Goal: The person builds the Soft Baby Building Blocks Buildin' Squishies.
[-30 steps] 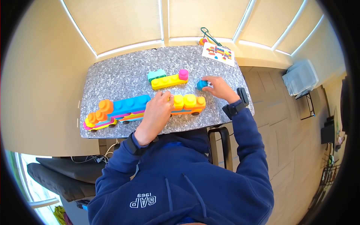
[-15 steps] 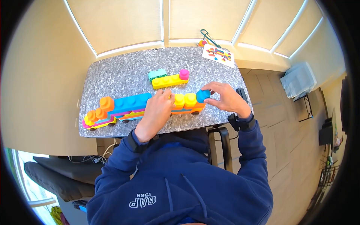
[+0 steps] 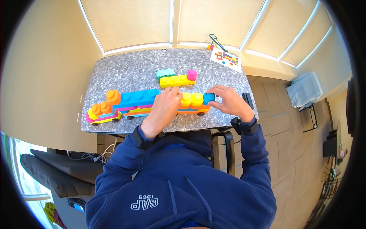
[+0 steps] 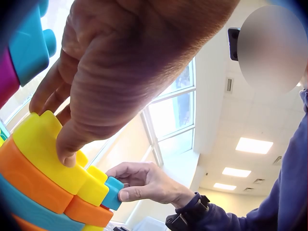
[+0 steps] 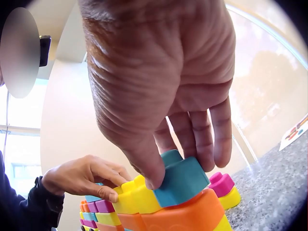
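A long toy train of stacked building blocks point(image 3: 139, 99) runs across the table's near side, on black wheels. My right hand point(image 3: 230, 103) pinches a small blue building block point(image 5: 183, 185) between thumb and fingers. That block is right on top of the orange block point(image 5: 185, 211) at the train's right end, beside the yellow blocks point(image 3: 191, 100). Toward the middle of the train, my left hand point(image 3: 164, 108) grips a yellow block point(image 4: 41, 147) from above, thumb on the near side and fingers on the far side. It hides part of the train in the head view.
Behind the train lie a long yellow block point(image 3: 174, 81) bearing a pink block point(image 3: 191, 75), and a mint-green block point(image 3: 165, 73). A printed picture card point(image 3: 226, 59) lies at the far right corner of the speckled grey table point(image 3: 126, 70). A chair arm point(image 3: 229, 152) stands below the table's near edge.
My right hand has carried the blue block from the table behind the train left and nearer, onto its right end. My left hand keeps its grip. The head view has shifted slightly.
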The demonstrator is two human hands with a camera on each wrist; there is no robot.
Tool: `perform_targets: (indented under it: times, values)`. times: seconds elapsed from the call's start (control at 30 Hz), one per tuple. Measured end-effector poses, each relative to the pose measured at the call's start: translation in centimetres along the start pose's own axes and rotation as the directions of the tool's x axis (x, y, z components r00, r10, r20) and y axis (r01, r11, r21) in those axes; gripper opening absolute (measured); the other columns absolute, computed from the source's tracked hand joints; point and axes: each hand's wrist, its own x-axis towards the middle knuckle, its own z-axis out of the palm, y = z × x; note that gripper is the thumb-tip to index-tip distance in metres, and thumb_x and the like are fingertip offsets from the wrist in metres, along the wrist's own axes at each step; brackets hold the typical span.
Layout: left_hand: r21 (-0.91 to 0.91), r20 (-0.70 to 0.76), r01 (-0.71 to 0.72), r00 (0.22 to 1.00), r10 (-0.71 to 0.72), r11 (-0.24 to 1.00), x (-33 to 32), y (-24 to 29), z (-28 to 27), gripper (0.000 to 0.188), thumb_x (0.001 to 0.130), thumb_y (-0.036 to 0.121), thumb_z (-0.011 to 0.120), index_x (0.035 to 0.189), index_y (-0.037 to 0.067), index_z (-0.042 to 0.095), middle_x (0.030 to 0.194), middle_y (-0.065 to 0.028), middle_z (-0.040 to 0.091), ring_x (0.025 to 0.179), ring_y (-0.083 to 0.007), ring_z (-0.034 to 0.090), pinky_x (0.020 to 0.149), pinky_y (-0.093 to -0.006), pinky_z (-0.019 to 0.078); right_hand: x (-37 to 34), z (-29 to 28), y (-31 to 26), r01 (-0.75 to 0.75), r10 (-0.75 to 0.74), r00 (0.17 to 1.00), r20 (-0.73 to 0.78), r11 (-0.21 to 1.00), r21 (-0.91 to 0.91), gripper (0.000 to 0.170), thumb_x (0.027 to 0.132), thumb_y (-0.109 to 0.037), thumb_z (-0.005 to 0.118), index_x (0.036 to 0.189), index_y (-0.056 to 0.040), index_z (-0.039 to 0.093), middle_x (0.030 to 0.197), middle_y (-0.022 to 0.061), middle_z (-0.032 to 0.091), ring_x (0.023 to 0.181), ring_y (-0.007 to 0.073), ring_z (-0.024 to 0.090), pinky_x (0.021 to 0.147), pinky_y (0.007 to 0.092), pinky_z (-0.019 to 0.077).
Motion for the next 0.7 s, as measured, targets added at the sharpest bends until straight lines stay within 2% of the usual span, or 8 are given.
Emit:
perform_targets:
  times: [0.33,0.43,0.5,0.53,0.6,0.63,0.7]
  values:
    - [0.018,0.022,-0.008,1.000,0.007,1.000,0.0,-0.3,0.4,0.020,0.092,0.009,0.079,0.109,0.002,0.071,0.108,-0.0132,0.067,0.106,-0.0359,0.068,0.083,-0.0477,0.0591,-0.4,0.8,1.1,0.001,-0.001,1.000,0.009,1.000,0.012,0.041,0.089,-0.010,0.087,0.127,-0.0040,0.073,0.116,0.0172,0.077,0.099,0.0383,0.075,0.088,0.0435,0.0615]
    - [0.010,0.020,-0.006,1.000,0.006,1.000,-0.1,-0.2,0.4,0.021,0.092,0.009,0.079,0.110,0.002,0.071,0.108,-0.0133,0.067,0.107,-0.0361,0.068,0.084,-0.0479,0.0591,-0.7,0.9,1.1,-0.011,0.011,1.000,0.002,1.000,0.024,0.039,0.091,-0.013,0.087,0.126,-0.0045,0.073,0.116,0.0167,0.077,0.098,0.0380,0.075,0.087,0.0437,0.0617]
    - [0.011,0.021,-0.001,1.000,0.001,1.000,-0.1,-0.1,0.3,0.021,0.092,0.009,0.079,0.110,0.002,0.071,0.108,-0.0133,0.067,0.107,-0.0360,0.068,0.084,-0.0480,0.0592,-0.6,0.8,1.2,-0.081,0.077,0.995,0.057,0.995,0.059,0.042,0.094,-0.022,0.086,0.129,-0.0026,0.072,0.116,0.0200,0.077,0.104,0.0408,0.073,0.092,0.0472,0.0592]
    - [0.016,0.022,0.008,1.000,-0.009,1.000,-0.1,0.0,0.4,0.022,0.092,0.009,0.079,0.111,0.001,0.071,0.109,-0.0133,0.067,0.107,-0.0360,0.068,0.084,-0.0481,0.0592,-0.5,0.5,1.3,-0.079,0.076,0.996,0.055,0.995,0.057,0.042,0.094,-0.022,0.086,0.129,-0.0026,0.072,0.116,0.0200,0.077,0.104,0.0408,0.073,0.092,0.0472,0.0592]
    - [0.023,0.021,0.018,1.000,-0.018,1.000,-0.1,0.0,0.4,0.023,0.091,0.009,0.079,0.112,0.001,0.071,0.110,-0.0133,0.067,0.108,-0.0360,0.068,0.084,-0.0482,0.0591,0.2,-0.4,1.7,-0.126,0.110,0.987,0.121,0.983,0.137,0.045,0.095,-0.026,0.087,0.130,-0.0015,0.074,0.118,0.0187,0.079,0.102,0.0352,0.077,0.090,0.0442,0.0612]
    - [0.026,-0.005,0.002,1.000,-0.002,1.000,-0.1,0.0,0.3,0.020,0.089,0.006,0.077,0.108,0.001,0.072,0.108,-0.0129,0.067,0.106,-0.0345,0.068,0.083,-0.0466,0.0597,0.8,-0.6,2.4,-0.126,0.110,0.987,0.121,0.982,0.138,0.045,0.095,-0.026,0.087,0.130,-0.0015,0.074,0.118,0.0187,0.079,0.102,0.0352,0.077,0.090,0.0442,0.0612]
    - [0.026,-0.024,-0.017,1.000,0.017,1.000,-0.2,0.2,0.3,0.017,0.087,0.004,0.075,0.104,0.000,0.072,0.106,-0.0126,0.066,0.104,-0.0331,0.068,0.082,-0.0451,0.0603,2.3,-0.6,4.6,-0.181,0.188,0.982,-0.001,0.949,0.259,0.043,0.097,-0.023,0.086,0.133,-0.0033,0.075,0.127,0.0133,0.080,0.108,0.0265,0.078,0.092,0.0389,0.0624]
